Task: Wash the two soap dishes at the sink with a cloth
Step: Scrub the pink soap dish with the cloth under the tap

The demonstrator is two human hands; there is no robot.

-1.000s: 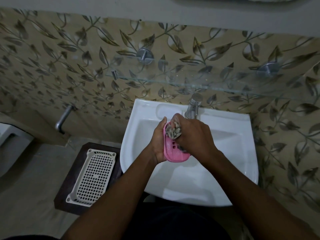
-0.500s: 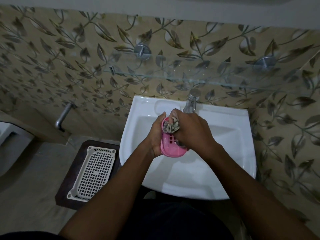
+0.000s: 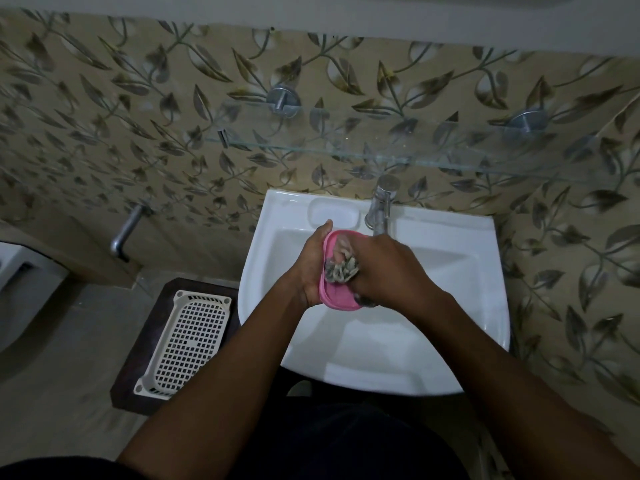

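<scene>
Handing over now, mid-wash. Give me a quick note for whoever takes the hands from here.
Left hand holds the pink soap dish tilted over the sink.
Right hand grips the cloth, pressed into the dish.
Done: scrubbing of the pink dish is under way.
Left: finish and rinse it, then wash the other dish; only a white grid tray shows, on the dark stand left of the sink.

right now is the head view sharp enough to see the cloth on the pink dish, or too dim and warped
Head view: dim, lower edge nearly black; the white ceramic sink is brightest; the pink plastic soap dish and crumpled grey cloth look sharp enough; wide-angle distortion bows the clear glass shelf.
</scene>
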